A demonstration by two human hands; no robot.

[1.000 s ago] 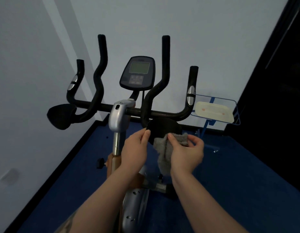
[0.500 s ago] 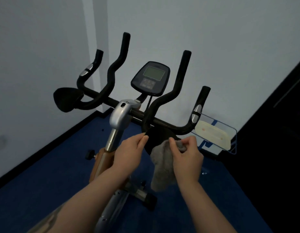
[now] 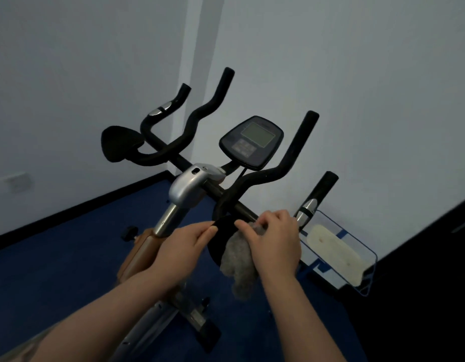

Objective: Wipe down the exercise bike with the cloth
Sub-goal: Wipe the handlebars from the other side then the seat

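grey cloth (image 3: 240, 262) bunched under right hand (image 3: 274, 244), fingers curled round it against black elbow pad (image 3: 221, 236) of exercise bike (image 3: 189, 184); left hand (image 3: 179, 250) just left, pinching pad edge.

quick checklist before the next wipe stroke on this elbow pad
1. Cloth in the right hand: ok, gripped.
2. Cloth touching the right elbow pad: ok.
3. Left hand steadying the pad: ok, fingers on its edge.
4. Pad already clean: cannot tell, too dark.
5. Left elbow pad free to reach: ok, nothing on it.
6. Console clear of the hands: ok.
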